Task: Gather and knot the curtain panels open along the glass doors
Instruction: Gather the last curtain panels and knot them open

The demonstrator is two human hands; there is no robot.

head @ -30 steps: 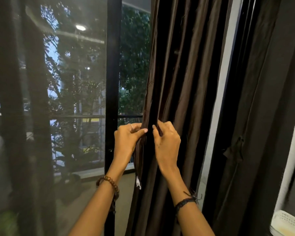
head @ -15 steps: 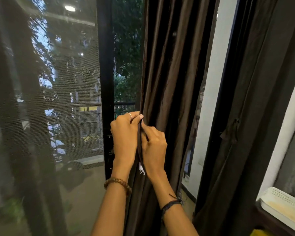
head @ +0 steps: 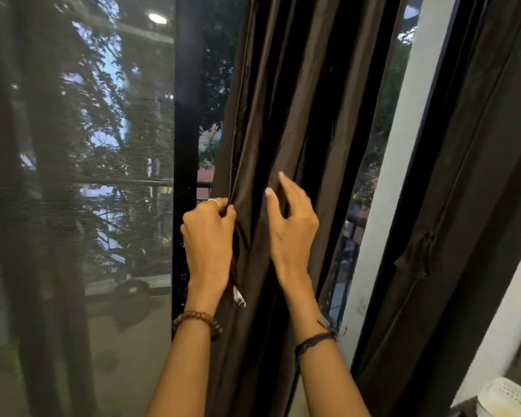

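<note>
A dark brown curtain panel (head: 286, 94) hangs in folds in front of the glass doors (head: 211, 85). My left hand (head: 208, 239) grips the panel's left edge in a curled fist at mid height. My right hand (head: 289, 224) lies against the folds just to the right, fingers stretched upward, thumb raised, holding nothing. A small white tag (head: 239, 296) hangs from the curtain's edge below my left hand. A second dark curtain panel (head: 451, 206) hangs at the right with a knot (head: 418, 254) tied in it.
A sheer mesh curtain (head: 73, 176) covers the glass at the left. A black door frame post (head: 185, 145) stands behind my left hand. A white wall strip (head: 394, 176) separates the two dark panels. A white perforated tray (head: 506, 398) sits at the bottom right corner.
My right hand has let go of the curtain edge beside my left hand, moved right and spread its fingers upward over the folds. My left hand keeps its grip on the edge.
</note>
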